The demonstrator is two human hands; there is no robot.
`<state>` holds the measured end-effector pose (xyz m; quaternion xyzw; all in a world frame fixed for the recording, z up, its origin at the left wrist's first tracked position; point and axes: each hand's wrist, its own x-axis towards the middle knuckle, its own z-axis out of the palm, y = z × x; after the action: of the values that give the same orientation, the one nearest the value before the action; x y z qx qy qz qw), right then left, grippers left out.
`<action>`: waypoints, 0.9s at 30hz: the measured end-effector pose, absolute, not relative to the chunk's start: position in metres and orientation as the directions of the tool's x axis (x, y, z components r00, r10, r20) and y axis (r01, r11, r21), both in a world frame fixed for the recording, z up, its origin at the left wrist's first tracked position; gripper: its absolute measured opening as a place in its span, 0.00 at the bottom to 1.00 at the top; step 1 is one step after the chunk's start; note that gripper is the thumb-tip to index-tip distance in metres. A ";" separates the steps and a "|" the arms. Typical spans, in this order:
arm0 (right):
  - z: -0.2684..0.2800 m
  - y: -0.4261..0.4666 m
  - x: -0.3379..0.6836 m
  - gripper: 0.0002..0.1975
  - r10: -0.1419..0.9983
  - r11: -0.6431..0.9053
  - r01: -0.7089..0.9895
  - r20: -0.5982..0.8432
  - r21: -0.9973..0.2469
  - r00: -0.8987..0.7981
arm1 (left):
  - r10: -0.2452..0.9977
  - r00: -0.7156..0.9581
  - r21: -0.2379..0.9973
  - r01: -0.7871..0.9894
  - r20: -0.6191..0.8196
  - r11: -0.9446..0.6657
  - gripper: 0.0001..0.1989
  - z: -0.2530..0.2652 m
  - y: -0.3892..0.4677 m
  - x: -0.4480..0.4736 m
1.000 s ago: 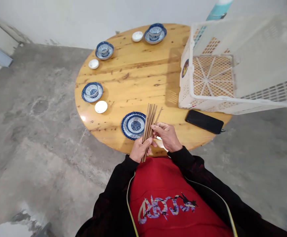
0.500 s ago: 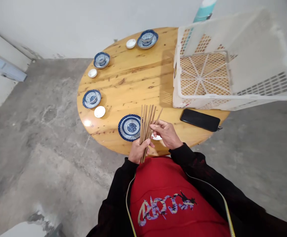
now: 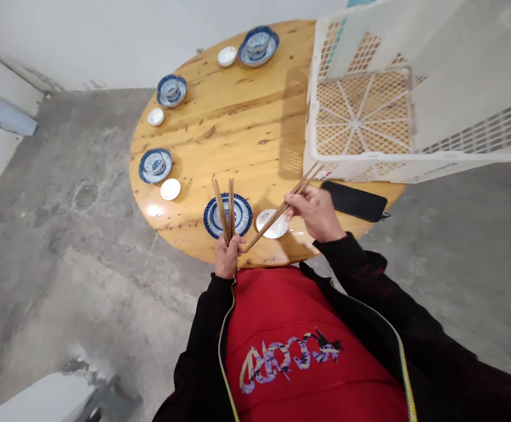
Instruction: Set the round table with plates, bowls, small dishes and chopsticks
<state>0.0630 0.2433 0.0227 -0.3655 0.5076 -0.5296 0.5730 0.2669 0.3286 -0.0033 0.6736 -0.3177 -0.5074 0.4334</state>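
Note:
My left hand (image 3: 229,255) is closed around several brown chopsticks (image 3: 220,208), which point up and away over a blue-and-white plate (image 3: 206,218). Between the thumb and fingers of my right hand (image 3: 317,212) is a pair of chopsticks (image 3: 269,224), held slanting, with the lower ends close to my left hand. Beneath that pair lies a small white dish (image 3: 277,230), partly covered by it. The plate sits on the near part of the round wooden table (image 3: 220,140).
A large white plastic crate (image 3: 418,157) stands on the table's right side, with a black phone (image 3: 354,201) before it. Along the far and left rim are blue-and-white plates with bowls (image 3: 155,166), (image 3: 171,91), (image 3: 259,46) and small white dishes (image 3: 170,189).
My right hand has drawn a pair of chopsticks out of the bundle and moved right. My left hand has shifted left with the others. The view has tilted slightly.

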 end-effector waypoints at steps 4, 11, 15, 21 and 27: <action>0.037 0.232 0.047 0.11 -0.954 0.135 0.297 -0.205 -0.945 -0.220 | -0.841 0.303 0.893 0.127 -0.449 -0.431 0.19 -0.001 0.332 0.269; 0.038 0.230 0.044 0.09 -0.906 0.174 0.372 -0.296 -0.912 -0.303 | -0.840 0.160 0.829 0.337 -0.519 -0.447 0.27 -0.001 0.337 0.259; 0.032 0.232 0.050 0.09 -0.910 0.191 0.388 -0.311 -0.901 -0.273 | -0.867 0.178 0.858 0.331 -0.466 -0.393 0.25 0.003 0.336 0.256; 0.026 0.237 0.058 0.10 -0.927 0.204 0.292 -0.280 -0.935 -0.249 | -0.871 0.225 0.888 0.261 -0.437 -0.378 0.19 0.004 0.336 0.253; 0.015 0.240 0.056 0.12 -0.950 0.190 0.216 -0.235 -0.958 -0.207 | -0.842 0.291 0.890 0.182 -0.454 -0.418 0.14 0.003 0.337 0.250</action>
<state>0.0565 0.2402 0.0148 -0.3307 0.5546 -0.5439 0.5359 0.2501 0.3369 0.0026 0.6477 -0.2549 -0.5380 0.4756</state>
